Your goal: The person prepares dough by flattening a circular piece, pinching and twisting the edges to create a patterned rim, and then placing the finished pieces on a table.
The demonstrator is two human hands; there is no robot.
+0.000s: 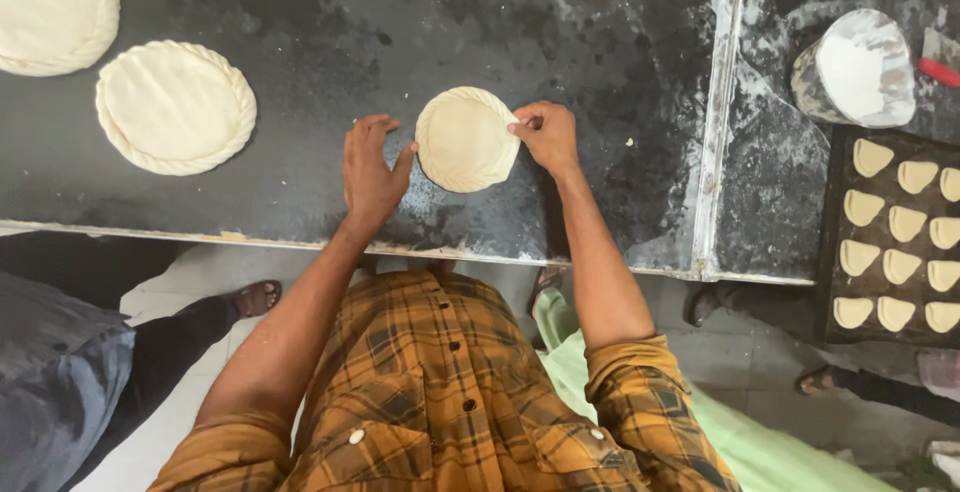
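A small round disc of pale dough [465, 139] with a crimped rim lies on the dark, floury worktop [320, 62]. My right hand [546, 136] pinches its right edge between thumb and fingers. On the disc's left side rests my left hand [370, 170], fingers apart, thumb touching the dough's rim. Both forearms come out of rolled-up orange checked sleeves.
Two larger crimped dough rounds [176, 106] [52, 8] lie at the left. A dark tray [835, 252] of several small folded pastries sits at the right, with a flour-filled metal bowl [858, 69] above it. Other people's sandalled feet stand on the floor at either side.
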